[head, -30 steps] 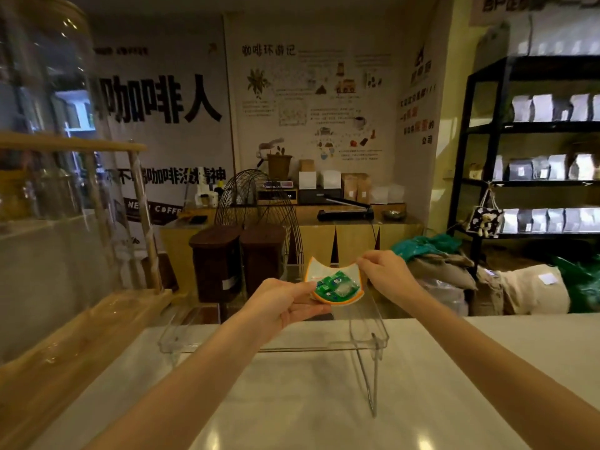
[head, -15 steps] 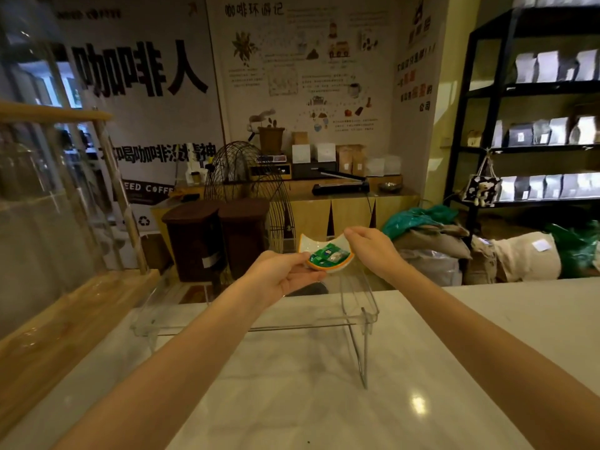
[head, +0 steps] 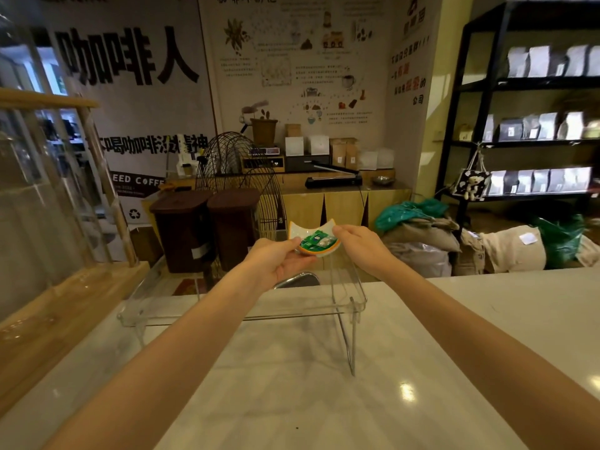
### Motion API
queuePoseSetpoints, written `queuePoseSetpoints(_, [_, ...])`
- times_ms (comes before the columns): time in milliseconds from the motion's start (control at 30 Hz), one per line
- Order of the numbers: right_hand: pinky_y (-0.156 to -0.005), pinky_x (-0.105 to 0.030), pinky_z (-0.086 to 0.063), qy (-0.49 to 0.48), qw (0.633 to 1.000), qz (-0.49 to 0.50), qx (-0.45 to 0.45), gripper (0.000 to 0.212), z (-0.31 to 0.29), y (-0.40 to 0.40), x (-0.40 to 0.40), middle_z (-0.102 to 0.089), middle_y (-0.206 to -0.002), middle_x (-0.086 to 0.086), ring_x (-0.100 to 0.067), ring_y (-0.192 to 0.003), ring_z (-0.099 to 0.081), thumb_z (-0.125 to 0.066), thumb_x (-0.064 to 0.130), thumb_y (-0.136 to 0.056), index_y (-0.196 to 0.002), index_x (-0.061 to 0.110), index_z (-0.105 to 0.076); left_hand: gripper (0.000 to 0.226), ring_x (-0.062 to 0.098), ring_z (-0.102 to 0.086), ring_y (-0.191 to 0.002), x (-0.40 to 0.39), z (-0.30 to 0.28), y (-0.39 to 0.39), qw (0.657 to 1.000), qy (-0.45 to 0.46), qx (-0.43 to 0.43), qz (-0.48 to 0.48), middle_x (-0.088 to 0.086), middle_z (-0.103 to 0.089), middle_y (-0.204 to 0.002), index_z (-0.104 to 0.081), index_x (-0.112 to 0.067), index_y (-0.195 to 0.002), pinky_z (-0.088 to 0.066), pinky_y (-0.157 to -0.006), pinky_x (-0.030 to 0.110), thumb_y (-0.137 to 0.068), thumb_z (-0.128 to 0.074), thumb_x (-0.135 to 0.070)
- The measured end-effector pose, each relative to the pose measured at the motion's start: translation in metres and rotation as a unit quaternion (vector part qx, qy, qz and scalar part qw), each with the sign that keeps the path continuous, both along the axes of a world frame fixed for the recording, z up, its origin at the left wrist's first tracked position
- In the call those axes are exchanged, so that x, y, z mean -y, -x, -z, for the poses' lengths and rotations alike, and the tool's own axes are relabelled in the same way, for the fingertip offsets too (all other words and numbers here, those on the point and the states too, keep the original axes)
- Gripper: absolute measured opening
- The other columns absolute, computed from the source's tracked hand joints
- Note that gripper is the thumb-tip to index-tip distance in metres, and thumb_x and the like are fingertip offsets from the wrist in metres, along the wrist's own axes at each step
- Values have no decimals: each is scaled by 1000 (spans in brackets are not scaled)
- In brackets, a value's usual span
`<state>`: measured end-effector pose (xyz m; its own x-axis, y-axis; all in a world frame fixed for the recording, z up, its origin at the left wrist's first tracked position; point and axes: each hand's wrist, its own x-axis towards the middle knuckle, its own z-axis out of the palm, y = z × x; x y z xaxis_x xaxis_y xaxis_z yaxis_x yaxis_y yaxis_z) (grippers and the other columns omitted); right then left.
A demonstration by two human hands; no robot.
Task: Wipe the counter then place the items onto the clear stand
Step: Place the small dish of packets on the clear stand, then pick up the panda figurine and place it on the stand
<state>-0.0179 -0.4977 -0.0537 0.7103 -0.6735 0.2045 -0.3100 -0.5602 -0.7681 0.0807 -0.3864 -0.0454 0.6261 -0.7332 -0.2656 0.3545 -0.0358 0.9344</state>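
A small white dish with an orange rim (head: 300,231) holds green and white wrapped packets (head: 316,241). Both hands hold it over the far right part of the clear stand (head: 355,287). My left hand (head: 276,263) grips its near left edge, thumb on top. My right hand (head: 358,243) pinches its right edge. The clear stand rests on the white marble counter (head: 292,384), with its thin legs near the middle. Whether the dish touches the stand's top I cannot tell.
A wooden-framed glass case (head: 48,222) stands on the counter at the left. Beyond the counter are two brown bins (head: 207,228), a wire fan guard (head: 240,180), sacks (head: 422,241) and a black shelf of bags (head: 535,125).
The dish has moved farther away from me, over the stand's far right side, still held by both hands. The view has shifted with my head.
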Motion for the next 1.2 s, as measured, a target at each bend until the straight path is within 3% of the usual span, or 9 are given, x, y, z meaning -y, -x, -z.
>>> queuePoseSetpoints(133, [-90, -24, -31, -5, 997, -34, -70, 50, -4, 4, 4, -44, -144, -9, -20, -129, -42, -34, 36, -97, -139, 9, -37, 34, 26, -69, -86, 2, -2, -1, 998, -32, 51, 7, 27, -66, -108, -52, 12, -114, -58, -62, 28, -89, -52, -11])
queuePoseSetpoints(300, [-92, -28, -38, 54, 993, -37, -95, 48, -10, 32, -9, -48, -139, -9, -21, -123, -46, -39, 34, -96, -137, 10, -38, 35, 15, -65, -46, -7, -8, 0, 942, -139, 304, 4, 17, -68, -74, -58, 7, -107, -56, -42, 22, -90, -51, -23])
queuePoseSetpoints(367, [-90, -28, -42, 78, 991, -38, -100, 46, -6, 52, -20, -52, -135, -9, -21, -117, -51, -43, 33, -95, -136, 12, -39, 32, 19, -64, -56, -15, -8, 4, 876, -175, 450, -10, 15, -66, -79, -59, 1, -105, -58, -50, 29, -91, -49, -26])
queuePoseSetpoints(467, [-97, -37, -47, 140, 983, -31, -117, 46, 5, 88, -42, -56, -132, -9, -23, -116, -54, -45, 34, -93, -134, 14, -40, 35, 28, -63, -84, -32, -4, 20, 711, -242, 660, -31, 11, -66, -99, -56, -9, -111, -56, -71, 43, -90, -45, -35])
queuePoseSetpoints(533, [-100, -40, -44, 210, 967, -31, -144, 44, 16, 115, -60, -54, -134, -6, -22, -120, -50, -44, 36, -93, -133, 17, -42, 37, 30, -58, -98, -47, 2, 36, 657, -226, 719, -4, 11, -60, -112, -52, -12, -118, -50, -78, 44, -91, -43, -35])
queuePoseSetpoints(600, [-106, -36, -36, 264, 948, -38, -171, 45, 27, 142, -76, -48, -140, -1, -19, -129, -40, -41, 39, -94, -134, 21, -41, 44, 28, -51, -113, -63, 7, 52, 646, -196, 737, 38, 10, -51, -129, -44, -12, -129, -46, -89, 42, -91, -44, -34])
queuePoseSetpoints(767, [-107, -29, -31, 245, 946, -71, -200, 42, 54, 211, -119, -47, -140, 6, -12, -129, -35, -35, 41, -95, -134, 26, -42, 50, 19, -33, -134, -110, 33, 99, 609, -142, 777, 67, 3, -38, -147, -35, -17, -138, -36, -106, 34, -92, -40, -35])
queuePoseSetpoints(1100, [-107, -28, -31, 236, 936, -116, -233, 43, 88, 289, -182, -45, -140, 7, -10, -130, -34, -34, 41, -96, -136, 28, -40, 55, 10, -24, -139, -179, 96, 181, 615, -130, 752, 201, -9, -29, -152, -31, -33, -138, -23, -112, 28, -88, -25, -55])
queuePoseSetpoints(1200, [-102, -24, -33, 212, 945, -124, -218, 43, 94, 300, -194, -48, -137, 7, -9, -125, -39, -36, 42, -95, -135, 28, -40, 79, 10, -25, -138, -197, 112, 200, 627, -117, 731, 241, -9, -32, -150, -37, -33, -135, -23, -112, 29, -75, -3, -70])
